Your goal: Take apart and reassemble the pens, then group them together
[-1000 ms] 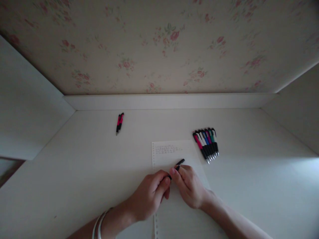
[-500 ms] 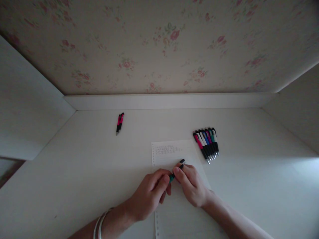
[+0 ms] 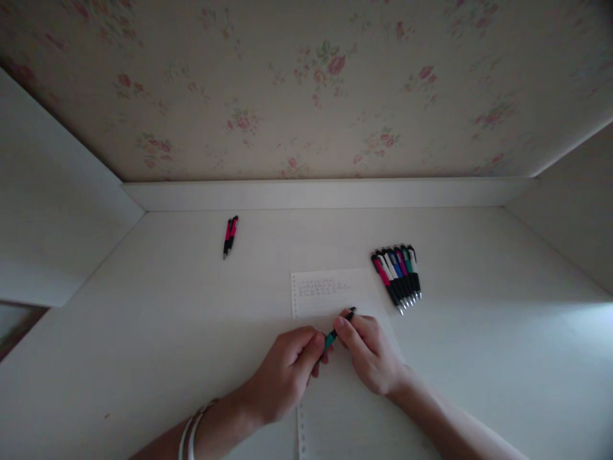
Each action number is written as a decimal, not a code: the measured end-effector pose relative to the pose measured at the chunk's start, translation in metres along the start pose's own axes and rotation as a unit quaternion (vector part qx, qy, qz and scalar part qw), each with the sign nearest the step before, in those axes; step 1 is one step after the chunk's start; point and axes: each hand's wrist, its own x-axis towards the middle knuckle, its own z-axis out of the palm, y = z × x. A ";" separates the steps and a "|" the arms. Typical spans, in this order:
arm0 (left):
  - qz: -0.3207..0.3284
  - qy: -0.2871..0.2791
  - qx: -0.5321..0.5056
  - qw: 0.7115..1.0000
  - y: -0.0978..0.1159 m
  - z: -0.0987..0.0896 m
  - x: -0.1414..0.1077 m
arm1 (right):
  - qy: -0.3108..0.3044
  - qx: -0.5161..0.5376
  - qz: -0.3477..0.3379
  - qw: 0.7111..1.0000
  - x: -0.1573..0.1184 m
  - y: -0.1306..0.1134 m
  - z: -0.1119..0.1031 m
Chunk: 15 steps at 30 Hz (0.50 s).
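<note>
A green and black pen (image 3: 330,338) is held between both hands above a lined sheet of paper (image 3: 316,311) with handwriting near its top. My left hand (image 3: 292,364) has its thumb and fingers closed on the pen's green part. Pinched round the black part is my right hand (image 3: 368,354), and a black tip sticks out beyond its fingers. The sheet has punched holes along its left edge, and the hands and forearms cover part of it.
Several pens (image 3: 397,278) in various colours lie side by side right of the paper. Two pink and black pens (image 3: 230,236) rest at the back left of the white desk (image 3: 167,319). A floral wall (image 3: 287,96) rises behind, with side panels left and right.
The pen has shifted slightly between my fingers, showing more of its green part. In the earlier frame two dark pieces showed at its upper end; now there is a single tip.
</note>
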 end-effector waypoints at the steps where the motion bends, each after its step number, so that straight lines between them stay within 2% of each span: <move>1: 0.004 0.005 -0.008 1.000 -0.001 0.001 0.000 | 0.007 -0.002 0.002 1.000 0.000 0.000 0.000; 6: 0.035 0.020 -0.026 0.999 -0.004 0.002 0.002 | 0.014 -0.025 0.003 1.000 0.001 0.001 0.000; 12: -0.002 0.004 0.025 1.000 0.000 0.000 0.000 | -0.034 -0.003 -0.004 0.999 0.001 -0.003 -0.002; 15: 0.002 0.002 0.008 1.000 -0.001 0.001 0.001 | -0.008 -0.010 0.006 1.000 0.000 -0.001 -0.001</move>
